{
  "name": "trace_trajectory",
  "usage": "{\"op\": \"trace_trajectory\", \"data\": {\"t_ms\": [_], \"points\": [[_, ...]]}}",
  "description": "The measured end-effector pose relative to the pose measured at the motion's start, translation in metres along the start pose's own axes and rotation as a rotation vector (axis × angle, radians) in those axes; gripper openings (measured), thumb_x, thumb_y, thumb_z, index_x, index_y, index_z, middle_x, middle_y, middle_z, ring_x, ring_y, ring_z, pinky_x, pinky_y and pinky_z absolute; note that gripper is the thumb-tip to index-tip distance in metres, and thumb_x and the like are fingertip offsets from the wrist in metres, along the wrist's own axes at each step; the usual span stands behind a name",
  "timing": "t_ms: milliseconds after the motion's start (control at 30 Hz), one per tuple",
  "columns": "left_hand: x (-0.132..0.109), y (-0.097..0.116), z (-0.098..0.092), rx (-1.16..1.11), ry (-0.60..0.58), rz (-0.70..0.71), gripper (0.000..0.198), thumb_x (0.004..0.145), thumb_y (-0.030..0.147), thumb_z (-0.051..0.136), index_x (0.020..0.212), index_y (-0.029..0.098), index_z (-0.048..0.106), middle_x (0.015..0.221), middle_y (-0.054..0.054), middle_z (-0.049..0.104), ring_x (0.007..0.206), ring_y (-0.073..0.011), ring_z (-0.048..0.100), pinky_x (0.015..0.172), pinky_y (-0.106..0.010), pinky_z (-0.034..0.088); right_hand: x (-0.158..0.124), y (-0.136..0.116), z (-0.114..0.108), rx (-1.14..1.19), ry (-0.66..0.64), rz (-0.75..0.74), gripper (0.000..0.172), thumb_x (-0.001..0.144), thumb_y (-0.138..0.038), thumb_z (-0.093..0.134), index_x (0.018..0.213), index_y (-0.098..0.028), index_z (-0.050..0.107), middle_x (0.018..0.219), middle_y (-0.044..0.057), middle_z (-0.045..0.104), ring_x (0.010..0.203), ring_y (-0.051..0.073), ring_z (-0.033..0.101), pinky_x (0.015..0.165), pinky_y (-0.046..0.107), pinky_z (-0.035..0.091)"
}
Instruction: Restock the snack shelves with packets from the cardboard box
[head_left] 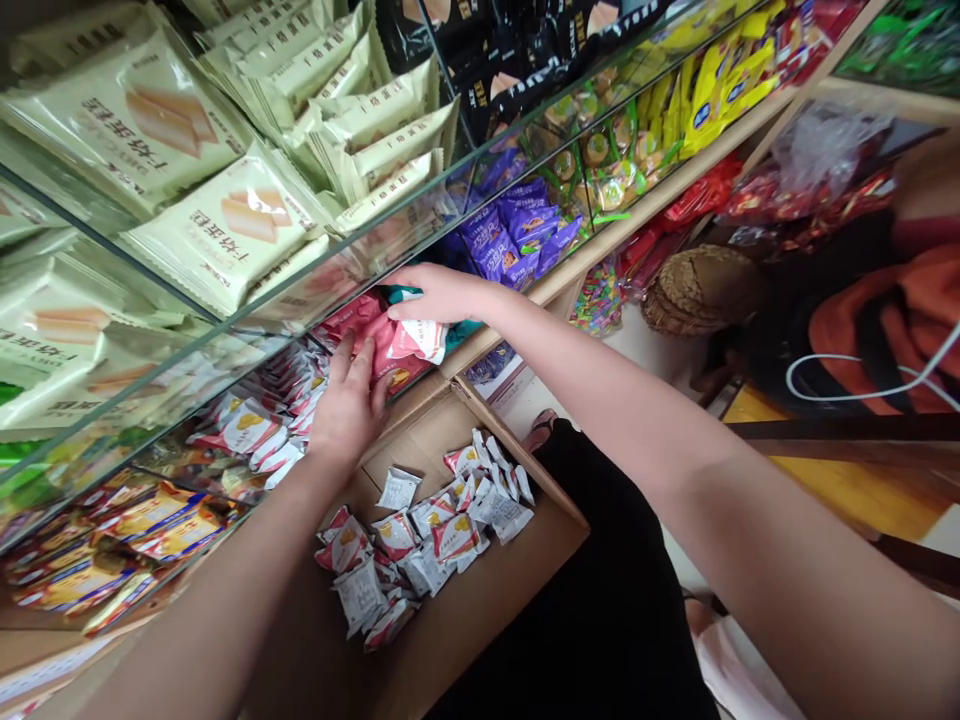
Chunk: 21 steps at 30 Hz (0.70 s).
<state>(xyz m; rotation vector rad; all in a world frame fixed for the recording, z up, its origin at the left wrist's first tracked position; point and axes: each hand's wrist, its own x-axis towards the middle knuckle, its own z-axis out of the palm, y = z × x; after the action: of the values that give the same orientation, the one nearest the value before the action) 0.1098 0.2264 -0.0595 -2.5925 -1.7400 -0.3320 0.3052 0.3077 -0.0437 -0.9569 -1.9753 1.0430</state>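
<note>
My left hand [349, 400] is open, its fingers spread over pink snack packets [367, 325] in a glass-fronted shelf compartment. From the right, my right hand [439, 295] reaches into the same spot, and its thumb and fingers close around a teal snack packet [403, 294]. A white and red packet [420, 340] lies just below that hand. Under my wrists stands an open cardboard box [480, 610] with several small white and red packets [450, 535] in it. More such packets [251, 430] fill the compartment left of my left hand.
Cream-coloured cake packs [225, 225] lie behind the glass divider [315, 270] above my hands. Purple packets [517, 235] and yellow packets [712, 95] sit along the shelf to the right. My black-clothed leg is beside the box. A person in orange and black clothing [862, 310] is at right.
</note>
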Motion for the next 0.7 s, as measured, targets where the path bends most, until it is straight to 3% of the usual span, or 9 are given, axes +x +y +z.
{"op": "trace_trajectory", "data": {"t_ms": [100, 167, 300, 467, 567, 700], "points": [[-0.003, -0.001, 0.0, -0.02, 0.042, 0.036, 0.047, 0.083, 0.03, 0.044, 0.127, 0.014, 0.042, 0.141, -0.016, 0.029, 0.131, -0.0247, 0.028, 0.103, -0.036, 0.033, -0.025, 0.007, 0.004, 0.079, 0.156, 0.071, 0.031, 0.076, -0.021, 0.056, 0.105, -0.014, 0.062, 0.111, 0.005, 0.061, 0.101, 0.015, 0.055, 0.089, 0.027, 0.042], [-0.006, -0.001, 0.001, -0.038, 0.071, 0.057, 0.043, 0.082, 0.029, 0.046, 0.122, 0.015, 0.046, 0.14, -0.015, 0.029, 0.13, -0.0247, 0.029, 0.103, -0.036, 0.033, -0.041, 0.012, 0.011, 0.121, 0.198, 0.14, 0.026, 0.078, -0.025, 0.053, 0.099, -0.012, 0.063, 0.101, 0.004, 0.064, 0.092, 0.013, 0.057, 0.081, 0.024, 0.043], [-0.008, -0.002, 0.005, -0.068, 0.134, 0.057, 0.039, 0.079, 0.027, 0.05, 0.115, 0.012, 0.051, 0.13, -0.019, 0.034, 0.122, -0.0275, 0.038, 0.096, -0.038, 0.039, -0.058, 0.014, 0.027, 0.033, 0.073, 0.244, 0.021, 0.078, -0.027, 0.053, 0.083, -0.01, 0.065, 0.078, 0.001, 0.063, 0.07, 0.01, 0.054, 0.064, 0.019, 0.039], [-0.009, -0.003, 0.01, -0.178, 0.194, -0.014, 0.031, 0.076, 0.027, 0.054, 0.102, 0.011, 0.059, 0.104, -0.016, 0.05, 0.102, -0.0244, 0.049, 0.086, -0.036, 0.043, -0.051, 0.005, 0.035, -0.11, -0.111, 0.306, 0.023, 0.074, -0.032, 0.057, 0.078, -0.01, 0.063, 0.061, -0.003, 0.053, 0.055, 0.008, 0.044, 0.05, 0.019, 0.028], [-0.008, -0.001, 0.006, -0.227, 0.233, -0.068, 0.023, 0.076, 0.026, 0.054, 0.093, 0.012, 0.061, 0.088, -0.01, 0.056, 0.091, -0.0212, 0.053, 0.084, -0.035, 0.043, -0.045, 0.0, 0.035, -0.156, -0.067, 0.315, 0.018, 0.073, -0.029, 0.058, 0.074, -0.011, 0.062, 0.065, -0.003, 0.054, 0.058, 0.008, 0.044, 0.051, 0.019, 0.027], [-0.001, 0.001, -0.006, -0.275, 0.308, -0.181, 0.021, 0.079, 0.029, 0.048, 0.088, 0.014, 0.06, 0.083, -0.006, 0.058, 0.082, -0.0168, 0.055, 0.079, -0.032, 0.045, -0.042, -0.006, 0.039, -0.112, 0.019, 0.23, 0.014, 0.074, -0.025, 0.058, 0.067, -0.013, 0.058, 0.065, -0.004, 0.052, 0.059, 0.007, 0.044, 0.052, 0.018, 0.028]]}}
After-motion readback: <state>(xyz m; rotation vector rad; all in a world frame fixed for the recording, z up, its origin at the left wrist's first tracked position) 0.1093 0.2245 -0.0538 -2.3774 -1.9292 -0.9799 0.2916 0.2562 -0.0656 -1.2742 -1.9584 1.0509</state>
